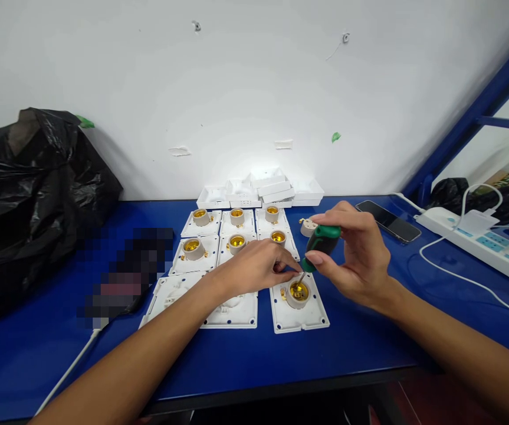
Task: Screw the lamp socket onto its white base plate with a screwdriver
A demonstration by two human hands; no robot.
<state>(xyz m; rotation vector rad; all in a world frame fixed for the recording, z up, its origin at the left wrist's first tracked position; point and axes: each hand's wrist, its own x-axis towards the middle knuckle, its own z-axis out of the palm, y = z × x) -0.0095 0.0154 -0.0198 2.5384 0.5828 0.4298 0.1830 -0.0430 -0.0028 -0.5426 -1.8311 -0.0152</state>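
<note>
Brass-lined lamp sockets (299, 291): seven mounted.

Bright, even light fills the scene, with a hot white glare on the wall (254, 88) just above the stacked white boxes (260, 189). Shadows on the blue desk (360, 348) are soft. Straight lines bow toward the edges. A pixelated patch (124, 274) blurs one spot at left.

Bare blue table (360, 348) is left open in front of and to the right of the white socket plates (236, 236). The left side is blocked by a black bag (28, 195); the right by a phone (387, 221), a power strip (479, 239) and its white cable (457, 274).
</note>
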